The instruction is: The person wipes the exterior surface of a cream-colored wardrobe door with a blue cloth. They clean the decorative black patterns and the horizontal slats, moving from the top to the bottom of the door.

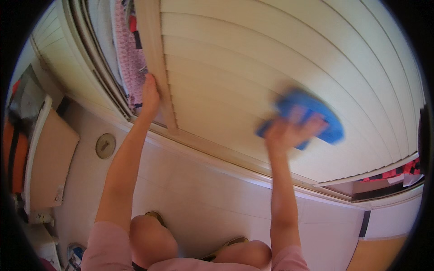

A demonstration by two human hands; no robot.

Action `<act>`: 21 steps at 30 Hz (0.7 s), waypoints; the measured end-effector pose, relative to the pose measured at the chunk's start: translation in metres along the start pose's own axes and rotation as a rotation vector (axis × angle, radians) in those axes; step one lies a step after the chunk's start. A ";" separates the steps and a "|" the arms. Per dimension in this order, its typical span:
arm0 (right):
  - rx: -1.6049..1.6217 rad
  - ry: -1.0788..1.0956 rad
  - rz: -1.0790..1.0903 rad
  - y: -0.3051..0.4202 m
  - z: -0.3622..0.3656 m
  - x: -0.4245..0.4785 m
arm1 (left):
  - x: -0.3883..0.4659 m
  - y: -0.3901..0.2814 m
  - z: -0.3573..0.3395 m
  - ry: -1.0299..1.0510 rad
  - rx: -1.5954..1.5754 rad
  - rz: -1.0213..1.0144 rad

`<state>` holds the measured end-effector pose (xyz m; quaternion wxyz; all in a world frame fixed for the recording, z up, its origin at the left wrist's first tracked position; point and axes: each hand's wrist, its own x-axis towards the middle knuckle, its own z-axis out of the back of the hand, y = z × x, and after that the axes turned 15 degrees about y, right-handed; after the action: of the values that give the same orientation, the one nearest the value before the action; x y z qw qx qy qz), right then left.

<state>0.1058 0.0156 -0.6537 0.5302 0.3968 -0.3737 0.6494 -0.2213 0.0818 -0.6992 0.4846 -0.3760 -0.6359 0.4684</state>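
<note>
A cream louvered sliding door [217,78] fills much of the view before me. My left hand [151,95] grips the door's left upright edge, its fingers reaching round to the side of the opening. Against the lower slats on the right, my right hand [288,132] presses a blue cloth [325,118] with fingers apart. Both that hand and the cloth are blurred. Part of the cloth lies hidden under the palm and fingers.
Pink knitted fabric [130,57] hangs inside the left opening. Red-and-black checked cloth [393,172] shows at the lower right opening. A floor track [217,152] runs below the door. A round drain cover [105,146] and a pale box-like piece [54,159] are at left.
</note>
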 end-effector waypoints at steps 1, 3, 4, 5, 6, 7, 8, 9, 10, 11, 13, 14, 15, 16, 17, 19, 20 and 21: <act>-0.030 0.079 0.105 0.034 -0.020 -0.007 | -0.002 -0.005 -0.002 0.033 -0.068 0.047; -0.086 0.207 0.284 0.106 -0.045 -0.010 | 0.001 -0.002 0.007 0.069 -0.218 -0.034; -0.016 0.331 0.310 0.138 -0.048 -0.003 | 0.002 -0.001 0.011 0.090 -0.300 -0.073; 0.007 0.355 0.349 0.162 -0.050 0.007 | 0.001 0.000 0.013 0.131 -0.301 -0.043; 0.028 0.380 0.383 0.179 -0.052 0.014 | 0.000 0.001 0.017 0.176 -0.300 -0.014; 0.085 0.361 0.369 0.188 -0.057 0.013 | -0.001 -0.001 0.018 0.224 -0.298 0.015; 0.140 0.341 0.353 0.193 -0.060 0.012 | -0.001 -0.002 0.015 0.236 -0.218 0.001; 0.197 0.323 0.346 0.195 -0.060 0.012 | -0.003 -0.004 0.015 0.241 -0.142 -0.012; 0.164 0.359 0.402 0.191 -0.059 0.010 | -0.005 -0.007 0.014 0.248 -0.068 -0.025; 0.130 0.395 0.455 0.180 -0.058 0.008 | -0.004 -0.010 0.012 0.245 -0.094 -0.041; 0.038 0.419 0.556 0.152 -0.053 -0.003 | -0.003 -0.014 0.012 0.222 -0.152 -0.069; -0.024 0.406 0.591 0.131 -0.051 -0.016 | -0.002 -0.011 0.013 0.182 -0.142 -0.043; -0.088 0.390 0.624 0.109 -0.047 -0.029 | 0.002 -0.007 0.017 0.146 -0.130 -0.020; -0.168 0.463 0.620 0.082 -0.040 -0.045 | 0.003 -0.003 0.022 0.105 -0.117 0.007; -0.143 0.642 0.570 0.050 -0.024 -0.058 | 0.003 -0.002 0.022 0.100 -0.093 0.019; 0.020 0.806 0.352 -0.022 0.004 -0.088 | 0.001 -0.004 0.022 0.095 -0.044 0.044; -0.095 0.752 0.255 -0.059 0.017 -0.103 | 0.003 0.002 0.033 0.040 0.003 0.078; -0.113 0.629 0.144 -0.116 0.025 -0.142 | 0.003 0.002 0.019 0.034 -0.004 0.046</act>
<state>0.2406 -0.0446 -0.7655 0.5936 0.1191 -0.2542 0.7542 -0.2408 0.0807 -0.7019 0.4837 -0.3995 -0.6195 0.4718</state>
